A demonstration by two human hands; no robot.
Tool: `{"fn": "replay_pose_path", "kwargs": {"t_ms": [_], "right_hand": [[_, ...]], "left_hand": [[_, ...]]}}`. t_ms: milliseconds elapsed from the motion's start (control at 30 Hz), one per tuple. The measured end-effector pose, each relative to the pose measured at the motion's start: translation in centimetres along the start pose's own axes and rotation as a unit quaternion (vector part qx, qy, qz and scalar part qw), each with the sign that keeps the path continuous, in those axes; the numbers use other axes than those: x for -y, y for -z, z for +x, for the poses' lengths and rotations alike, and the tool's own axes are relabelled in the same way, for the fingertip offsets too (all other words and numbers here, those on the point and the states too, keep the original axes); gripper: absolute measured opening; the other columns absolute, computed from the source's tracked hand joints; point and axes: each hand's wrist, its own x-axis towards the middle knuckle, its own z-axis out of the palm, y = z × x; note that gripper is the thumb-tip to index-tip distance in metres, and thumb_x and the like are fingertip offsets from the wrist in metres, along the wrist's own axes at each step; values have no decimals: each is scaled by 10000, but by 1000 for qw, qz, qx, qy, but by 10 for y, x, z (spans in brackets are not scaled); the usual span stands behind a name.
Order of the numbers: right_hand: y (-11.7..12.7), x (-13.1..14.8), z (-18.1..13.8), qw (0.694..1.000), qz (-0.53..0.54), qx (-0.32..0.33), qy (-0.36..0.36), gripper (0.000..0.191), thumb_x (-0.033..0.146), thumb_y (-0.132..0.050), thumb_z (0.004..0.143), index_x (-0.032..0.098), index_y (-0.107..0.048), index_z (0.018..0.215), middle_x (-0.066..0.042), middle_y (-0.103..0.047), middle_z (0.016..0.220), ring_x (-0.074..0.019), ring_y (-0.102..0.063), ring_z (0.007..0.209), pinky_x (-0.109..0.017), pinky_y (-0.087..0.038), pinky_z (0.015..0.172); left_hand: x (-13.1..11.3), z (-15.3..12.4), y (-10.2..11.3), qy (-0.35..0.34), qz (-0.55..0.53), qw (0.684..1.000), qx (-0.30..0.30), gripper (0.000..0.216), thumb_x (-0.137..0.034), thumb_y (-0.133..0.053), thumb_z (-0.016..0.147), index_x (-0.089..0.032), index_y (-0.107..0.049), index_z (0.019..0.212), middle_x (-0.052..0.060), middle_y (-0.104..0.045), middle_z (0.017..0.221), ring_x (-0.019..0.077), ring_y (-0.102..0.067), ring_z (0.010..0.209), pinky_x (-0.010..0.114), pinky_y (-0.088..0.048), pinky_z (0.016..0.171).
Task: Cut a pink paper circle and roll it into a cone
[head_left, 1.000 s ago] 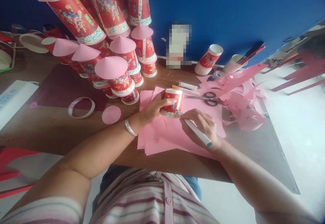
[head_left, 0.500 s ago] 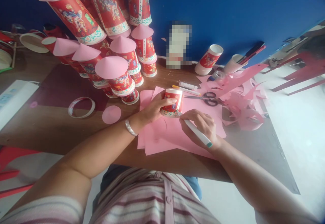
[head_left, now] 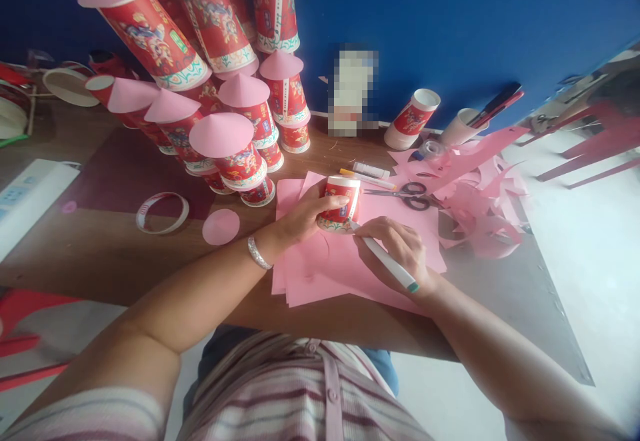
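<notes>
My left hand [head_left: 306,216] is closed around a red paper cup [head_left: 334,210], its thumb lying across the printed side. Green and orange squiggles run along the cup's white lower band. In my right hand [head_left: 397,244] is a white marker [head_left: 387,261] with a green end, gripped like a pen. Its tip meets the white band near the cup's lower right. Beneath both hands lie stacked sheets of pink paper [head_left: 320,281]. Black-handled scissors [head_left: 414,196] rest on the sheets just beyond the cup, beside an orange marker [head_left: 367,179] and a white glue stick [head_left: 371,170].
Stacked red cups with pink paper cones [head_left: 223,134] rise at the back left. A tape roll [head_left: 163,228] and a pink paper disc [head_left: 221,227] lie left of the sheets. Pink scraps [head_left: 480,194], a pen cup [head_left: 460,128] and joined cups [head_left: 413,119] are at the right.
Both hands keep nearly the same pose, with the marker tip still at the cup's lower band. The whole view has shifted very slightly.
</notes>
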Motion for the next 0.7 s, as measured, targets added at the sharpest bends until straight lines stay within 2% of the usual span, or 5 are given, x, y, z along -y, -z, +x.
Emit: {"fn": "replay_pose_path", "kwargs": {"t_ms": [333,400,533,633,700], "right_hand": [[4,3,2,1000,-14,-9,4,200,61,-637,949,244,-622,1028,24,-722,758,-130,-680,588,-256,-584,549],[4,3,4,1000,-2,-8,12,209,52,-640,941,242,-617,1024,28,-717,752,-134,-684,595,-285,-642,623],[5,4,7,998,42,-3,45,251,27,-654,916,239,-610,1044,43,-713,768,-129,-675,599,-445,-708,941],[6,6,8,996,70,17,53,234,37,-645,937,229,-607,1066,29,-704,778,-131,-671,621,-501,-689,1019],[7,8,8,995,80,34,49,210,35,-632,956,207,-608,1074,3,-698,775,-139,-678,653,-496,-697,997]], "left_hand": [[2,0,2,-3,-11,1000,-4,419,-389,-829,827,-157,-704,1153,79,-751,960,224,-724,886,333,-581,771],[2,1,3,-8,-17,1000,-1,400,-384,-824,832,-156,-704,1137,70,-744,933,213,-719,852,327,-576,755],[3,2,2,-27,-40,999,6,309,-367,-829,831,-160,-687,1011,40,-718,844,182,-699,766,307,-567,717],[0,1,1,-20,-49,999,8,276,-350,-822,846,-165,-685,997,34,-730,858,184,-712,787,304,-579,735],[-3,-1,0,-8,-49,999,4,267,-331,-814,860,-170,-693,1035,33,-751,917,198,-731,852,310,-593,780]]}}
